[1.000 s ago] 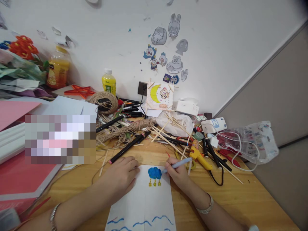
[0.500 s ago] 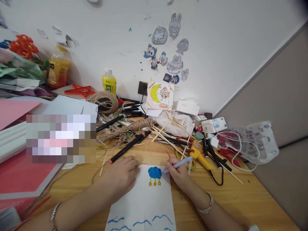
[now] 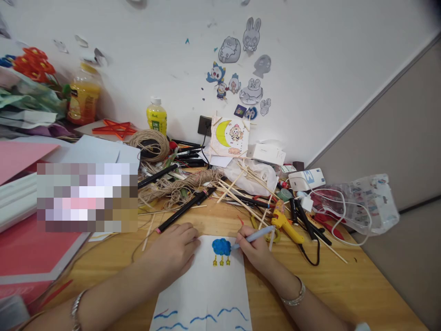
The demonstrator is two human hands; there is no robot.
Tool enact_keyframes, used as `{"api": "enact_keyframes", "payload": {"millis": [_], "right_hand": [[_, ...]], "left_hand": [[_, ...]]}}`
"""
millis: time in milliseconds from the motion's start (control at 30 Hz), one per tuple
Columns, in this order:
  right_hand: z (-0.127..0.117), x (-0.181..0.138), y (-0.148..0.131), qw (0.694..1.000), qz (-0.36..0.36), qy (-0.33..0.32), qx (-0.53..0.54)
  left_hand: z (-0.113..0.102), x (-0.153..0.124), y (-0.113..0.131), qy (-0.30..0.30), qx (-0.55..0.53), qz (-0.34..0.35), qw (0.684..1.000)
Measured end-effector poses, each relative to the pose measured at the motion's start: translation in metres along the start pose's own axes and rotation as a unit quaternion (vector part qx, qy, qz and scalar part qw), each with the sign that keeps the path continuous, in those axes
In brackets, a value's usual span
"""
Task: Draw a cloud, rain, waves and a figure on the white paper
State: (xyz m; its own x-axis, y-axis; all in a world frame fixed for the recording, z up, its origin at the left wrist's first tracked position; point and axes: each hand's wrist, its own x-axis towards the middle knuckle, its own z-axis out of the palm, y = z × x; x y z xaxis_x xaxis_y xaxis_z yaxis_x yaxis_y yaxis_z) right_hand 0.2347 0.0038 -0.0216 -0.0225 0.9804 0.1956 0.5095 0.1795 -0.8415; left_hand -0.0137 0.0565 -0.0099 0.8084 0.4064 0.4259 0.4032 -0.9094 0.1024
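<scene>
A white sheet of paper [image 3: 206, 287] lies on the wooden table in front of me. It bears a blue cloud with yellow stars hanging beneath, and wavy blue lines toward its near end. My right hand [image 3: 254, 248] grips a light blue pen [image 3: 257, 233], its tip at the right edge of the cloud. My left hand [image 3: 177, 248] rests flat over the paper's upper left edge, fingers loosely bent and holding nothing. A black marker [image 3: 181, 212] lies just beyond my left hand.
Beyond the paper are a yellow glue gun [image 3: 285, 224], thin wooden sticks [image 3: 237, 200], twine [image 3: 193, 184] and several black markers. A framed moon drawing [image 3: 229, 135] leans on the wall. Two bottles, a yellow one [image 3: 156, 117] and an orange one [image 3: 82, 101], stand at the back left.
Both hands and the pen stay in nearly the same place, with the pen tip still at the cloud's right edge. The view has shifted very slightly.
</scene>
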Motion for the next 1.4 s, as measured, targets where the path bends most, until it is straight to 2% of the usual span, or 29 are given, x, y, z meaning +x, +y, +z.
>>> {"api": "enact_keyframes", "payload": {"millis": [300, 467, 700, 833, 1000, 1300, 1400], "right_hand": [[-0.0008, -0.0016, -0.0017, 1.000, -0.001, -0.029, 0.011], [-0.0008, -0.0005, -0.0016, 1.000, -0.015, -0.025, -0.006], [-0.0002, -0.0018, -0.0014, 0.999, 0.005, -0.016, 0.030], [0.0006, -0.0023, -0.0028, 0.997, 0.020, -0.046, 0.058], [-0.0009, -0.0009, -0.0041, 0.998, -0.003, -0.063, 0.026], [-0.0001, -0.0007, -0.0018, 0.997, -0.026, -0.070, 0.018], [0.0007, -0.0008, -0.0002, 0.998, -0.005, -0.030, 0.059]], "left_hand": [[0.0012, -0.0011, -0.0002, -0.012, 0.006, -0.002, 1.000], [0.0028, -0.0013, -0.0004, -0.005, 0.011, -0.003, 1.000], [0.0037, -0.0012, -0.0008, -0.002, 0.009, 0.001, 1.000], [0.0032, -0.0014, -0.0003, -0.003, 0.011, 0.000, 1.000], [0.0017, -0.0009, 0.0004, -0.002, 0.008, 0.002, 1.000], [0.0003, -0.0011, -0.0002, -0.042, -0.005, -0.019, 0.999], [-0.0033, 0.0002, -0.0007, -0.073, -0.027, -0.041, 0.996]]}}
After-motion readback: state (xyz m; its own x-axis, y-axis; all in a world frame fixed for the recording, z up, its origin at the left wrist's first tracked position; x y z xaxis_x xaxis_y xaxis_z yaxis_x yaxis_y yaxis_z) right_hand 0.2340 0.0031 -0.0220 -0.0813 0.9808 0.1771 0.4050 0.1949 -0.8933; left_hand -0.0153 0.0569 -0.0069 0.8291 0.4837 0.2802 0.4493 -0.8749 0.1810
